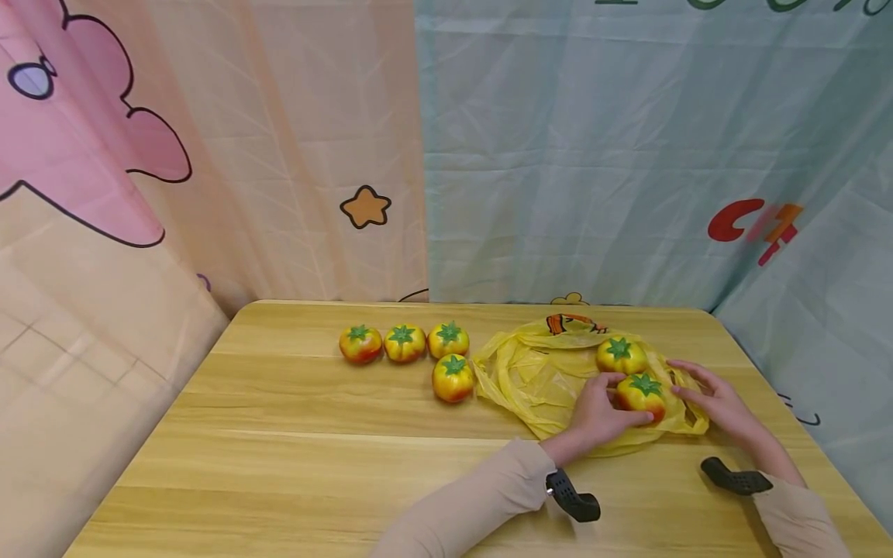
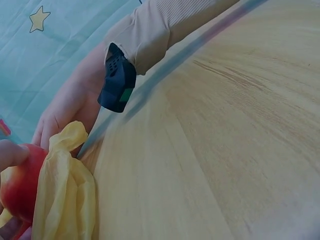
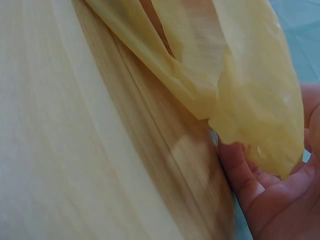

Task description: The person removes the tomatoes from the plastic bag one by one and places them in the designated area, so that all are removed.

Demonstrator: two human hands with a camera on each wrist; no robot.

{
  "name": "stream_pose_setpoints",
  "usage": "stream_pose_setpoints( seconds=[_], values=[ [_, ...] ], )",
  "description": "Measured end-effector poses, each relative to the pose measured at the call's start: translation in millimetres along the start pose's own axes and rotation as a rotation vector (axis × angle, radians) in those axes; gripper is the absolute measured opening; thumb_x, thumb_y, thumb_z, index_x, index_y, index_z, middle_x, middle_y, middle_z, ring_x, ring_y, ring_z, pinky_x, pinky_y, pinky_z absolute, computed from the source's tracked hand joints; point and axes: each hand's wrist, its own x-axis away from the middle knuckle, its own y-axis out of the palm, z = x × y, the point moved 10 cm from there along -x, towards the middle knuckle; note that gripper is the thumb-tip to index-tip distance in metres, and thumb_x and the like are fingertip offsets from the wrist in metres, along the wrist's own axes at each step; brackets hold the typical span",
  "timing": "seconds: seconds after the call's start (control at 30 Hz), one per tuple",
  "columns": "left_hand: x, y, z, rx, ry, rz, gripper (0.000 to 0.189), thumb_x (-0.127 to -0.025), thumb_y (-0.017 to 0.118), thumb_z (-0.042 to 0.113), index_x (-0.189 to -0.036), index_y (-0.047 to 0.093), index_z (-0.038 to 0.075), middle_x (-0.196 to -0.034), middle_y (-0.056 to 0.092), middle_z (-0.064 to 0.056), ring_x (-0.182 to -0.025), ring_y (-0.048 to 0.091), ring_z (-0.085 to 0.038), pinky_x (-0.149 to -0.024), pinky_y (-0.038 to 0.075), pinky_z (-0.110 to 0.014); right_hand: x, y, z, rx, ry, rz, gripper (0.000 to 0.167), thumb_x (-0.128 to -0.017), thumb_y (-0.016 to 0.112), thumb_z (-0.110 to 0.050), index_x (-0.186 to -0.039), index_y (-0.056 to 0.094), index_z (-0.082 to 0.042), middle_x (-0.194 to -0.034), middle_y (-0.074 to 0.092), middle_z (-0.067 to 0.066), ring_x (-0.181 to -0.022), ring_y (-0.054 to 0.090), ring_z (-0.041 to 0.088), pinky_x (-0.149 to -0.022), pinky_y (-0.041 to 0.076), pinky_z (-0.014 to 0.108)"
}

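Note:
A yellow-red tomato with a green leafy top is held between the thumb and fingers of my left hand, over the right part of a yellow plastic bag. Its red underside shows in the left wrist view, beside a fold of the bag. Just behind it, another tomato sits at the bag. My right hand holds the bag's right edge with thumb and fingers; in the right wrist view the film hangs over its palm, hiding some fingertips.
Left of the bag, tomatoes stand on the wooden table: three in a back row, leftmost, and one tomato in front, close to the bag's left edge. A printed curtain hangs behind the table. Each wrist wears a black strap piece.

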Motion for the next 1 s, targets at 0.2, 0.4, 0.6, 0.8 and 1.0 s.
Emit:
stream_pose_setpoints(
  seconds=[0.2,0.4,0.6,0.8,1.0],
  values=[
    [-1.0,-3.0,1.3,-0.012,-0.009,-0.005,0.054,-0.074,0.083,0.025,-0.121,0.059,0.016,-0.108,0.056,0.011,-0.085,0.049,0.003,-0.075,0.044,-0.012,-0.1,-0.1,-0.8,0.011,0.003,0.0,0.047,-0.099,0.052,-0.015,-0.143,0.041,-0.004,-0.134,0.041,-0.032,-0.113,0.025,-0.029,-0.088,0.019,-0.004],
    [-1.2,-4.3,1.7,-0.026,-0.01,-0.003,0.053,-0.073,0.083,0.025,-0.12,0.059,0.016,-0.107,0.054,0.01,-0.084,0.049,0.002,-0.074,0.043,-0.012,0.6,0.3,-0.5,0.016,0.028,-0.007,0.048,-0.099,0.052,-0.016,-0.144,0.039,-0.002,-0.125,0.037,-0.038,-0.11,0.024,-0.029,-0.084,0.023,-0.004],
    [0.3,-7.3,3.0,-0.016,0.007,-0.004,0.055,-0.075,0.082,0.024,-0.123,0.057,0.014,-0.111,0.054,0.008,-0.085,0.047,0.001,-0.074,0.042,-0.012,-0.1,1.0,0.2,0.011,0.039,-0.012,0.048,-0.1,0.052,-0.017,-0.143,0.039,-0.001,-0.124,0.036,-0.038,-0.11,0.024,-0.029,-0.084,0.024,-0.004],
    [2.6,-13.1,1.4,0.036,-0.009,0.002,0.056,-0.075,0.082,0.023,-0.125,0.057,0.014,-0.111,0.052,0.009,-0.084,0.046,0.002,-0.075,0.043,-0.013,-0.3,1.2,0.3,0.009,0.029,-0.012,0.045,-0.099,0.052,-0.017,-0.143,0.043,-0.012,-0.141,0.041,-0.023,-0.11,0.026,-0.03,-0.085,0.025,-0.004],
    [4.4,-19.6,1.3,0.031,-0.027,0.005,0.056,-0.076,0.082,0.025,-0.126,0.057,0.017,-0.111,0.051,0.008,-0.084,0.046,0.001,-0.075,0.043,-0.014,-0.2,0.7,2.5,0.014,0.038,-0.004,0.048,-0.099,0.052,-0.018,-0.144,0.04,-0.004,-0.135,0.04,-0.03,-0.109,0.025,-0.03,-0.084,0.025,-0.004]
  ],
)
